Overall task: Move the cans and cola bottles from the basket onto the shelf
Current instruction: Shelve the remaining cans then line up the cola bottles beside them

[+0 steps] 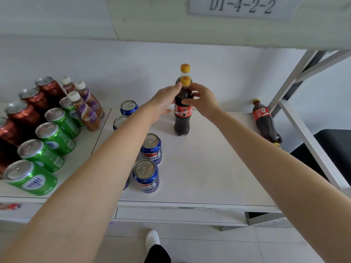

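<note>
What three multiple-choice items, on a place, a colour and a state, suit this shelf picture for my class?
1. Where are the blue cans from the held cola bottle? A left; B right; C on top.
2. Its cap is: A white; B yellow; C green.
3. The bottle is: A lying; B upright; C uncapped.
Answers: A, the cans stand left of it; B, the cap is yellow; B, it stands on the shelf, the right hand gripping it, the left hand touching it.

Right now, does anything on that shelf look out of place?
Yes: the cola bottle at the right edge of the shelf seems to lie on its side, while the middle cola bottle stands upright.
</note>
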